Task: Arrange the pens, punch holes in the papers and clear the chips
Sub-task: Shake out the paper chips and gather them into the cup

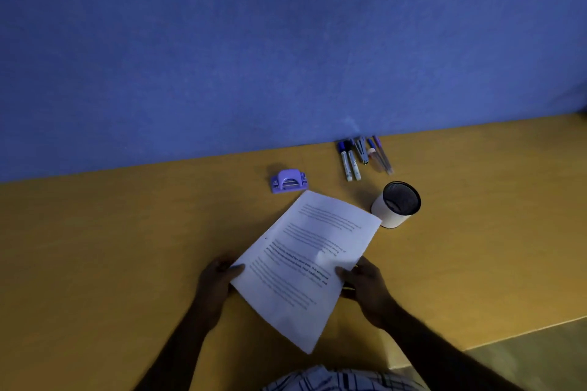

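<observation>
Left hand (216, 282) and right hand (365, 286) grip papers (305, 260) at opposite edges.

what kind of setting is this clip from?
Likely an office or study desk: a yellow desktop against a blue partition wall, with a purple hole punch, a row of pens, a mesh pen cup, and printed papers held in both hands.

Purple hole punch (289, 181), yellow desk (127, 247).
</observation>
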The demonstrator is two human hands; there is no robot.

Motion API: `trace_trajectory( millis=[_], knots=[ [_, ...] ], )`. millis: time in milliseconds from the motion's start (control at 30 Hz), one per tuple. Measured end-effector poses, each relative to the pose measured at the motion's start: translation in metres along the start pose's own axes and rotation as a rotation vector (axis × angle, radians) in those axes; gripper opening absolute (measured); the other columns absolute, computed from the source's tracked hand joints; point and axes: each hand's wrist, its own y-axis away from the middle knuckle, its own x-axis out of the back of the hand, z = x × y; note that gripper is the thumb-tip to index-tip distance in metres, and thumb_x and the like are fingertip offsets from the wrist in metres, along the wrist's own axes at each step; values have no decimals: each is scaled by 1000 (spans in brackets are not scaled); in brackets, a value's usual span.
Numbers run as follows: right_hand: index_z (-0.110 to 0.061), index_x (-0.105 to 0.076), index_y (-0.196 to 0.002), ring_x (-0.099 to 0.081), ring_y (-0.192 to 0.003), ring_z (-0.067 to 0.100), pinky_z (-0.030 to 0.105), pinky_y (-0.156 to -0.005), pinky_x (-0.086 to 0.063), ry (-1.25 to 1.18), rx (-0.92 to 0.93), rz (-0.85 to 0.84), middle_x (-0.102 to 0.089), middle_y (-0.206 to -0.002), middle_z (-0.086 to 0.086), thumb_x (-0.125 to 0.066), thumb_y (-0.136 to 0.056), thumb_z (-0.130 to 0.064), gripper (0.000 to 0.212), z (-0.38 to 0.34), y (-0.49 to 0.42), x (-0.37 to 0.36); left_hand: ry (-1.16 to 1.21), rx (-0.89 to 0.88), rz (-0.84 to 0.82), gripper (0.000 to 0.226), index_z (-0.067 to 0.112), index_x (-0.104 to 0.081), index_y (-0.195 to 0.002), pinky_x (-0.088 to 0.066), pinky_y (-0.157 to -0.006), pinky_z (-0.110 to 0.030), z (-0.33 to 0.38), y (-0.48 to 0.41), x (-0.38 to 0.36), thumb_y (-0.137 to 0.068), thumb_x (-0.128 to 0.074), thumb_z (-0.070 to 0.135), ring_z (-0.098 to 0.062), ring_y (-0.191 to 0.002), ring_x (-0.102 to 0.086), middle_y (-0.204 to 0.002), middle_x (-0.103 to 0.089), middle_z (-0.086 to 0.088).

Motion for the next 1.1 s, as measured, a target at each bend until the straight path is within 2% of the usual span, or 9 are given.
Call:
trace_trajectory(
  millis=[233,333,433,533,633,700,867,1033,1100],
  knots=[
    [-3,-62,-115,-72,-96,31,43,-70,-61,182,95,-144,-74,-107,10,-60,-90,2,26,-32,-8,8,-378,60,-307,46,31,-54,-122,-45,-70,-29,37,-5,-12,-84,-70,10,-15,-88,-65,-104,-74,5],
    [-5,-65,-113,-73,-93,24,31,-67,-58,257,172,-170,-76,-104,3,-60,-91,1,24,-47,-13,4,-407,23,-408,49,32,-58,-122,-45,-70,-29,43,-3,-21,-83,-67,4,-11,-85,-65,-95,-74,3],
    [-10,-67,-112,-71,-98,28,37,-77,-58,284,222,-185,-75,-109,5,-60,-92,0,24,-58,-21,1,-321,-21,-482,49,26,-65,-117,-51,-73,-31,45,1,-30,-82,-60,-7,-17,-89,-68,-100,-73,-4],
    [-8,-66,-116,-68,-105,34,49,-89,-56,265,270,-200,-71,-117,12,-58,-92,-1,26,-66,-26,-2,-219,-71,-445,42,19,-63,-117,-56,-74,-29,47,3,-34,-80,-62,-1,-18,-98,-69,-111,-70,-7],
    [-1,-62,-121,-66,-111,33,50,-93,-54,277,338,-191,-68,-122,14,-57,-92,3,30,-73,-29,-7,-250,-225,-359,51,19,-54,-127,-56,-81,-30,53,5,-39,-81,-71,6,-15,-107,-66,-117,-68,1],
    [0,-61,-123,-64,-113,30,51,-95,-53,286,377,-164,-67,-124,13,-59,-91,5,33,-80,-28,-11,-248,-342,-263,47,18,-57,-124,-56,-80,-26,58,7,-45,-82,-72,3,-12,-104,-66,-113,-69,4],
    [-12,-64,-120,-66,-110,20,45,-93,-56,266,433,-133,-69,-120,4,-72,-83,0,40,-98,-21,-28,-222,-484,-59,29,6,-67,-112,-55,-69,-16,64,10,-57,-83,-69,-1,-17,-99,-67,-105,-71,-3],
    [-30,-66,-107,-68,-106,17,38,-87,-59,215,468,-169,-70,-113,-4,-73,-79,5,46,-107,-15,-39,-101,-547,-29,30,10,-69,-107,-57,-69,-22,63,15,-62,-79,-74,1,-12,-94,-70,-101,-74,1],
    [-35,-66,-104,-67,-108,20,44,-89,-57,225,477,-163,-70,-115,-1,-74,-78,5,48,-108,-13,-40,-85,-557,-22,32,13,-69,-107,-58,-68,-22,61,14,-61,-78,-75,3,-11,-95,-70,-101,-74,4]
  ],
)
